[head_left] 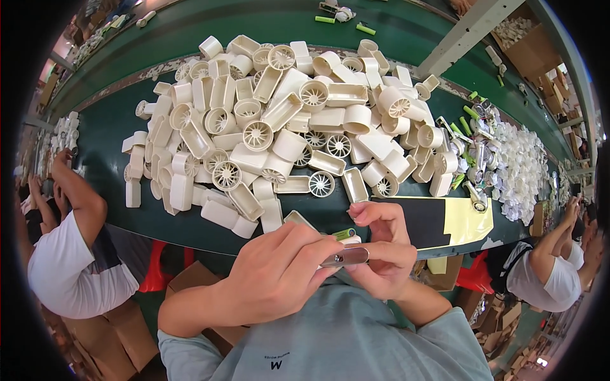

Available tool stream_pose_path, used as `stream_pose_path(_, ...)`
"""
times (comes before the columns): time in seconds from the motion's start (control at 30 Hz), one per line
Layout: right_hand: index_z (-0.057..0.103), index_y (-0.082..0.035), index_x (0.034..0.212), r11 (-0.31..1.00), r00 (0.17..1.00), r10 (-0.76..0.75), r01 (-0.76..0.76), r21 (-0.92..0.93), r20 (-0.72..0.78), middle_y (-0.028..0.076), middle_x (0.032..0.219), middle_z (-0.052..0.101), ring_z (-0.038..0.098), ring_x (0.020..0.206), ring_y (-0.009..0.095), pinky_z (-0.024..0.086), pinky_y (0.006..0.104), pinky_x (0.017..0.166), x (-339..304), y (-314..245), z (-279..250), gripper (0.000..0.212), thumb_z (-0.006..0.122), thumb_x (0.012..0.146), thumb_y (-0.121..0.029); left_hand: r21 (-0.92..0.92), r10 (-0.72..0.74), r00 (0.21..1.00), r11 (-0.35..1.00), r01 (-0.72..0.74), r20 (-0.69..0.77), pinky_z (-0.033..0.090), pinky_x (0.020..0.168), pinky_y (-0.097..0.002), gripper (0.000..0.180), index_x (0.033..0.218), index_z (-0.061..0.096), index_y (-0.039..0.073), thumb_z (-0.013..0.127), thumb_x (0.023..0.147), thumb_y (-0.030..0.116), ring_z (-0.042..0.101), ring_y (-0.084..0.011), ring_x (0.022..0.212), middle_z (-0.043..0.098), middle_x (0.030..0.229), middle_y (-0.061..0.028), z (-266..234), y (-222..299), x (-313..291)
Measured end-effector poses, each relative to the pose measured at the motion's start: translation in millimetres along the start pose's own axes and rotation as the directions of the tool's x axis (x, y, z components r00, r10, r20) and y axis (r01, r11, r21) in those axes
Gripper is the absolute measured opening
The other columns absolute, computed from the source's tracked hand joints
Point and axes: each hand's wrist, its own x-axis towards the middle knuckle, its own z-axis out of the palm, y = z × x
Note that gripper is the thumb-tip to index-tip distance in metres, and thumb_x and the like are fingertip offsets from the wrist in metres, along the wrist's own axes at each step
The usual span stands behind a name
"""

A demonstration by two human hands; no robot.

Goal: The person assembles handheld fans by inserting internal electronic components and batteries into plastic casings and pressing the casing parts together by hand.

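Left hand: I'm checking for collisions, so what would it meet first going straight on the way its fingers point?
Beyond the silver-faced part at its fingertips, the left hand would probably meet the right hand, though depth is unclear.

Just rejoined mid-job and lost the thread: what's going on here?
A person at a dark green table holds a shiny metal piece in the left hand, with the right hand at its right end. A green cylinder shows just behind it. Ahead lies a heap of cream plastic shells, with a white pile to its right. Other people are on both sides.
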Motion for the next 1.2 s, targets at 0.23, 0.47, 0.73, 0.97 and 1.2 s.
stream_pose_path(0.23, 0.081, -0.004, 0.105, 0.987, 0.988, 0.112, -0.123, 0.104, 0.109, 0.015, 0.117, 0.055, 0.058, 0.114, 0.03, 0.048, 0.0488, 0.107, 12, -4, -11, 0.033, 0.083, 0.072, 0.001, 0.033, 0.035, 0.999, 0.999, -0.036, 0.036, 0.051, 0.062, -0.0341, 0.06, 0.121, 0.06, 0.001, 0.088, 0.069, 0.006, 0.063, -0.0247, 0.078, 0.067, 0.104, -0.0092, 2, 0, -6)
stream_pose_path(0.47, 0.082, -0.007, 0.106, 0.978, 0.967, 0.181, -0.197, 0.074, 0.18, 0.012, 0.11, 0.058, 0.061, 0.106, 0.026, 0.055, 0.0447, 0.1, 13, -9, -14, 0.035, 0.083, 0.073, 0.002, 0.012, 0.008, 0.999, 1.0, -0.008, 0.037, 0.051, 0.062, -0.0351, 0.061, 0.122, 0.06, 0.002, 0.089, 0.069, 0.007, 0.063, -0.0254, 0.078, 0.065, 0.103, -0.0101, 5, 1, -8)
stream_pose_path(0.73, 0.081, -0.005, 0.105, 0.958, 0.944, 0.238, -0.267, 0.104, 0.23, 0.01, 0.107, 0.057, 0.063, 0.105, 0.025, 0.056, 0.0394, 0.095, 15, -8, -17, 0.035, 0.083, 0.072, 0.006, -0.008, -0.008, 0.998, 1.0, 0.009, 0.065, 0.052, 0.065, -0.0347, 0.06, 0.124, 0.06, 0.0, 0.087, 0.071, 0.009, 0.063, -0.0263, 0.081, 0.061, 0.1, -0.0109, 3, -2, -6)
stream_pose_path(0.97, 0.08, -0.002, 0.104, 0.948, 0.92, 0.287, -0.313, 0.059, 0.269, 0.008, 0.102, 0.057, 0.064, 0.098, 0.022, 0.057, 0.0341, 0.09, 20, -12, -19, 0.034, 0.083, 0.071, 0.007, -0.001, 0.008, 0.995, 1.0, -0.008, 0.103, 0.051, 0.062, -0.0363, 0.065, 0.128, 0.055, 0.0, 0.087, 0.072, 0.008, 0.063, -0.0281, 0.077, 0.063, 0.101, -0.0125, 2, -3, -4)
stream_pose_path(1.2, 0.08, -0.001, 0.103, 0.917, 0.886, 0.352, -0.391, 0.079, 0.301, 0.007, 0.102, 0.057, 0.064, 0.097, 0.02, 0.057, 0.0316, 0.086, 23, -12, -20, 0.036, 0.082, 0.069, 0.008, 0.009, -0.002, 0.989, 1.0, 0.001, 0.148, 0.051, 0.062, -0.0378, 0.067, 0.129, 0.053, -0.001, 0.086, 0.072, 0.006, 0.062, -0.0297, 0.078, 0.064, 0.105, -0.0144, -2, -2, -2)
